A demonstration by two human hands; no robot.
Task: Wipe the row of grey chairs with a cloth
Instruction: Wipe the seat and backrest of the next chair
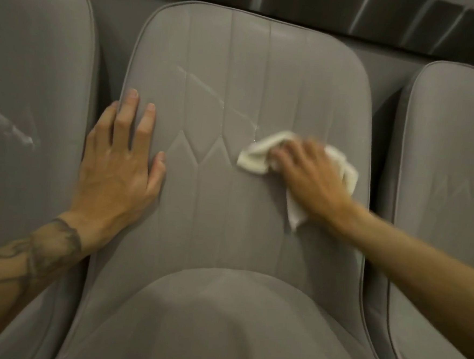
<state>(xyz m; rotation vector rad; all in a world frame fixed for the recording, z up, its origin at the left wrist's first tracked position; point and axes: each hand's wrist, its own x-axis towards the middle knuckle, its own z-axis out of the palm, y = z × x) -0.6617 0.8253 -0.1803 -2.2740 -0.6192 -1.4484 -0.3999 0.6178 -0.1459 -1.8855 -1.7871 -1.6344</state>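
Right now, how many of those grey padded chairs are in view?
3. The middle grey padded chair fills the centre; the left chair and the right chair are cut off by the frame edges. More of the row may lie out of view.

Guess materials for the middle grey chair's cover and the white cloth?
Middle grey padded chair: looks like faux or real leather, smooth with a low satin sheen; stitched panel seams, piped edge and pale streaks on the surface suggest a non-absorbent skin. Crumpled white cloth under the right hand: soft woven or microfibre fabric, matte; it bunches in limp folds. Blur hides the weave.
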